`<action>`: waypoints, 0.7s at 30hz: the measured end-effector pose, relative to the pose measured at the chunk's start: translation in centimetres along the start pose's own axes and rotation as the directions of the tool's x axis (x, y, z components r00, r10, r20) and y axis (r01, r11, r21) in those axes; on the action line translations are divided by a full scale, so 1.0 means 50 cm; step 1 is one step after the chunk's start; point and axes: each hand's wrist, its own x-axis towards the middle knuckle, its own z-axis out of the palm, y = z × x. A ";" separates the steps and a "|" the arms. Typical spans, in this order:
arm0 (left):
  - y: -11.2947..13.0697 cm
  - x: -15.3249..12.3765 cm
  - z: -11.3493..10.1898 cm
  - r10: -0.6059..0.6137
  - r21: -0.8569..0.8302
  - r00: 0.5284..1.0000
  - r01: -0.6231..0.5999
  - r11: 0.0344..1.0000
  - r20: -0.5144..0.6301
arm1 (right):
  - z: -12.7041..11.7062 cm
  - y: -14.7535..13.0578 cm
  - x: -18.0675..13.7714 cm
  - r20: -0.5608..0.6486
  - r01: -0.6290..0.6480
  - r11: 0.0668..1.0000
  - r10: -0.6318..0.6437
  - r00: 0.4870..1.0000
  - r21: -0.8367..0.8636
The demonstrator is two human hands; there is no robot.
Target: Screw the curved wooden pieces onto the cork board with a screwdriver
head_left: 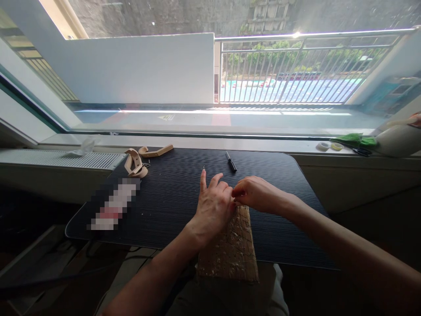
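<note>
A brown board (230, 250) with a shiny, pitted surface stretches from my lap to the tabletop. At its far end, my left hand (213, 199) has its outer fingers spread, while its thumb and index side close near the board's edge. My right hand (255, 192) meets it there from the right, fingertips pinched together. Whatever small thing lies between the fingertips is hidden. Beyond my hands a black-handled screwdriver (232, 163) rests on the dark table (174, 197).
Curved wooden pieces (133, 162) and a bent wooden strip (158, 151) lie at the table's far left. Nearer is a blurred-out patch (113, 208). On the windowsill at right are tape rolls (323, 146), a green cloth (357, 140) and dark scissors (362, 152).
</note>
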 end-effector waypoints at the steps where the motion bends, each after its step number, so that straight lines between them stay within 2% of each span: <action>1: 0.000 0.001 0.000 0.000 0.000 1.000 0.000 1.000 0.004 | 0.000 -0.001 0.000 -0.005 -0.005 1.000 0.005 1.000 0.003; 12: 0.000 0.005 -0.006 -0.031 0.000 0.999 0.031 1.000 0.035 | 0.007 -0.007 -0.006 -0.065 -0.050 0.997 0.054 0.996 0.057; 21: -0.001 0.006 -0.003 -0.027 0.032 0.998 0.025 0.999 0.056 | 0.025 0.000 -0.014 -0.139 0.015 0.999 -0.008 0.990 0.050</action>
